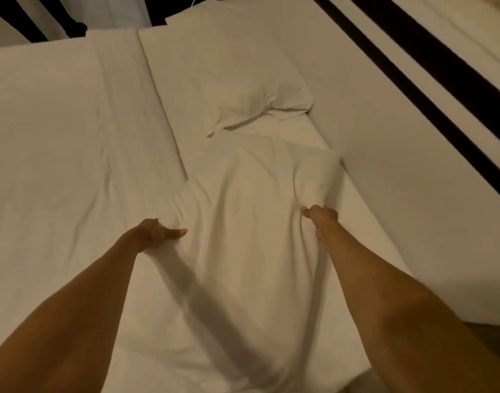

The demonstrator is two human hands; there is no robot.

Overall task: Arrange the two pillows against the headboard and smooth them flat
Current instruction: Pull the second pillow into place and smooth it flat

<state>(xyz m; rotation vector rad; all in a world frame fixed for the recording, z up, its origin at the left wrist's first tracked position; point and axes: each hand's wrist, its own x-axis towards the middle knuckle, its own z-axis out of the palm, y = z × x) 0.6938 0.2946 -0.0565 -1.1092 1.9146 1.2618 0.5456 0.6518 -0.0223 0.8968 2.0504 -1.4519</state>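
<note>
Two white pillows lie in a row along the white headboard on the right. The far pillow rests flat beside the headboard. The near pillow is rumpled and creased, lying lengthwise toward me. My left hand grips its left edge, fingers bunched in the fabric and thumb pointing right. My right hand is clenched on a fold of its right side, close to the headboard.
A white sheet covers the bed to the left, with a folded band beside the pillows. Black stripes cross the wall behind the headboard. Dark curtains or furniture stand at the far end.
</note>
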